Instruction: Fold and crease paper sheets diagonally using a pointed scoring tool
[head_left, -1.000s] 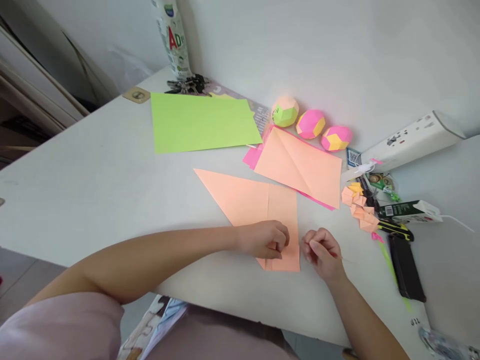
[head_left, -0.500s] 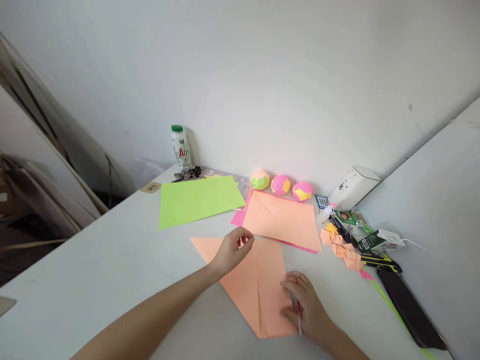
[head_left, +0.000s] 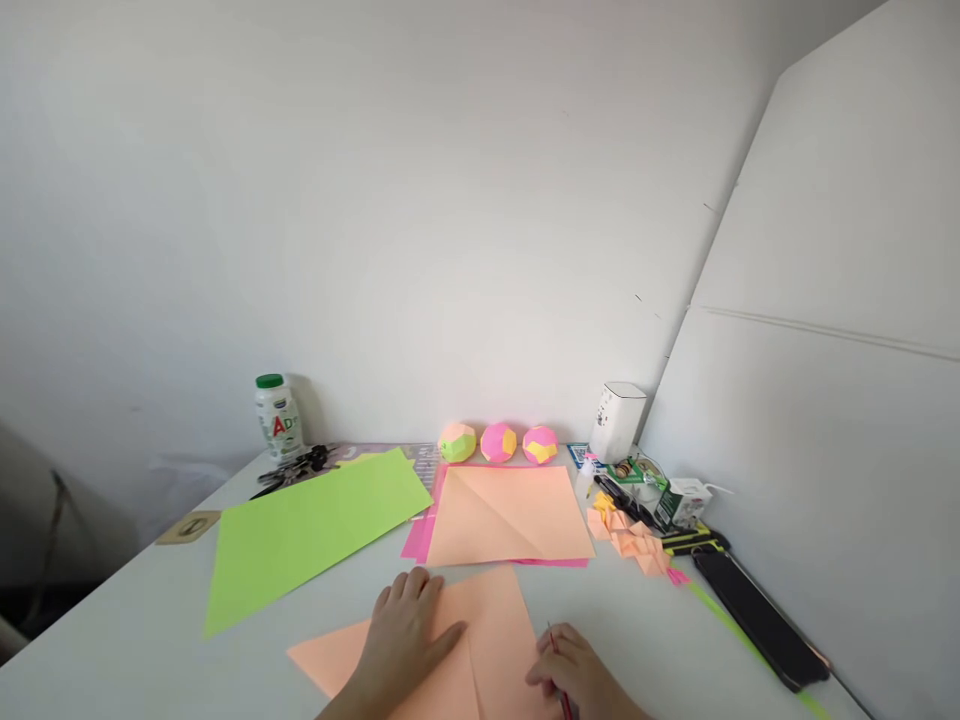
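My left hand (head_left: 401,635) lies flat on a folded peach sheet of paper (head_left: 491,620), thumb out to the side. That sheet has a crease running toward me, and its near part is cut off by the bottom of the view. By its right edge, my right hand (head_left: 574,670) is closed around a slim pen-like tool (head_left: 565,706) with a red part; its thin end points up past my fingers. Just beyond lies a stack of peach paper (head_left: 517,510) over pink paper (head_left: 417,540). A large green sheet (head_left: 300,540) is to the left.
Three faceted paper balls (head_left: 498,442) line the wall. A white bottle (head_left: 279,420) with a green cap stands at the back left beside dark metal tools (head_left: 300,465). On the right are a white container (head_left: 617,422), folded peach pieces (head_left: 630,538), a small carton (head_left: 681,503) and a black case (head_left: 757,615).
My view has tilted up and to the right. My left hand, earlier raised with curled fingers, is now flat on the peach paper. My right hand still holds the slim tool.
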